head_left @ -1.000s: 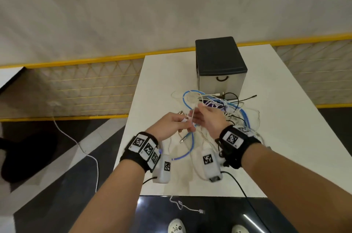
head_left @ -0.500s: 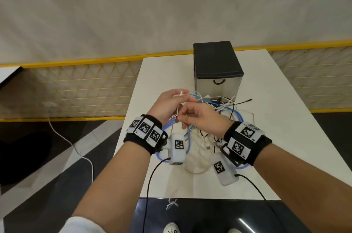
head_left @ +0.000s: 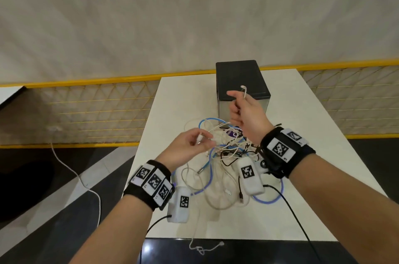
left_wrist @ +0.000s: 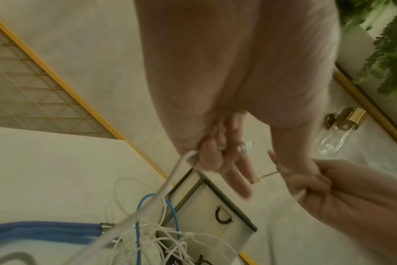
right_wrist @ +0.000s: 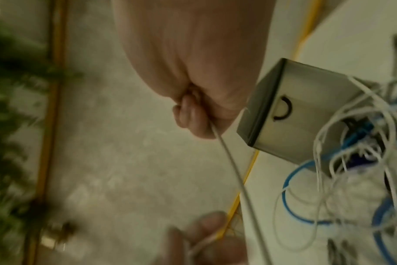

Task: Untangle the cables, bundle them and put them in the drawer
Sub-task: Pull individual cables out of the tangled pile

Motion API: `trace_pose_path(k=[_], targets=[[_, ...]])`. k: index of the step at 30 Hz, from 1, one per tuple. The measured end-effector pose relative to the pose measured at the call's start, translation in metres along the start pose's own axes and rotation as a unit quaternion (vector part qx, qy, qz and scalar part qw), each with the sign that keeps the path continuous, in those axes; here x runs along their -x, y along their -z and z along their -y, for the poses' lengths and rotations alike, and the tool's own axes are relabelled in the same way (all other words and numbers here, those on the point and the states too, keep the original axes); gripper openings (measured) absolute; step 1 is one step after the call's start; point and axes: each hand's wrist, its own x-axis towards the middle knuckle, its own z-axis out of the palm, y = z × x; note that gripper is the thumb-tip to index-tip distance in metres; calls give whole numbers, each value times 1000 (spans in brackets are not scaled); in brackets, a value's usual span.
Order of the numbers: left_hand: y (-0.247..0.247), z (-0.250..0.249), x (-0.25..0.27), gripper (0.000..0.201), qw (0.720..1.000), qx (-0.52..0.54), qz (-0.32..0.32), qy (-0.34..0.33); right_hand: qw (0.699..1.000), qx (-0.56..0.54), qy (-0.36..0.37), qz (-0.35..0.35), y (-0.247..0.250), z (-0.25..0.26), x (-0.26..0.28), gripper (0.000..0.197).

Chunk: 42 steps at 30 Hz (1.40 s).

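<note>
A tangle of white, blue and black cables (head_left: 226, 151) lies on the white table (head_left: 302, 155) in front of a small drawer box (head_left: 239, 78) with a black top. My left hand (head_left: 199, 141) hovers at the tangle's left and pinches a white cable (left_wrist: 177, 172) near its plug. My right hand (head_left: 237, 101) is raised in front of the box and grips the same white cable (right_wrist: 227, 161), whose end (head_left: 244, 90) sticks up above the fingers. The drawer front (left_wrist: 206, 208) is closed, with a dark ring handle (right_wrist: 282, 109).
One white cable end (head_left: 205, 247) hangs over the table's near edge. Another white cord (head_left: 75, 177) runs across the floor at left. A yellow-framed mesh railing (head_left: 97, 112) stands behind the table. Bare tabletop stretches to the right of the box.
My hands, close together over the tangle before, have parted. The right hand rose toward the drawer box, drawing the white cable end up, while the left dropped slightly left.
</note>
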Motion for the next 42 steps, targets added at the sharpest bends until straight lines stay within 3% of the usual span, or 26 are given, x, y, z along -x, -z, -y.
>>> trace_pose_path(k=[2,4,9,13,15,19,23,25,27,29,31,32,34,36,37,39,41,42], targets=[[5,-6,-5,10,991,23,-129,-13,994,98,24,34,-1,-4,3,38],[9,-21,-11,17,982,39,-183,-26,982,170,43,72,-3,-12,11,37],[-6,-58,-26,30,991,84,-104,-2,927,318,118,160,-8,-37,32,34],[-9,-72,-37,33,977,167,-129,-24,868,432,114,219,-2,-48,49,31],[-6,-74,-38,33,975,166,-142,-47,870,430,108,218,4,-54,55,32],[-10,-75,-38,39,976,130,-147,-96,903,373,81,198,9,-57,58,33],[0,-89,-33,45,942,240,-220,-85,899,373,37,226,20,-63,60,35],[18,-94,-27,34,929,232,-272,-92,892,383,2,239,32,-65,63,36],[34,-91,-18,22,931,164,-295,-139,902,364,-32,229,40,-62,68,35],[39,-86,-9,18,951,78,-249,-168,905,367,-32,210,40,-54,70,34],[26,-84,4,5,980,-27,-137,-143,905,381,2,191,32,-45,69,33],[17,-83,10,10,986,-98,-67,-114,906,379,25,186,26,-39,69,32],[3,-73,18,23,962,-263,49,-55,917,353,47,178,15,-33,68,32],[-1,-65,22,26,935,-344,80,-39,923,335,48,186,10,-32,68,31],[2,-64,24,29,942,-328,57,-42,921,335,44,192,11,-34,69,31],[16,-68,28,30,972,-218,-69,-52,913,352,28,206,21,-41,72,31],[36,-69,29,29,962,-155,-217,-56,901,378,11,213,34,-53,75,33],[45,-67,28,27,949,-177,-258,-43,895,394,6,210,39,-58,76,33]])
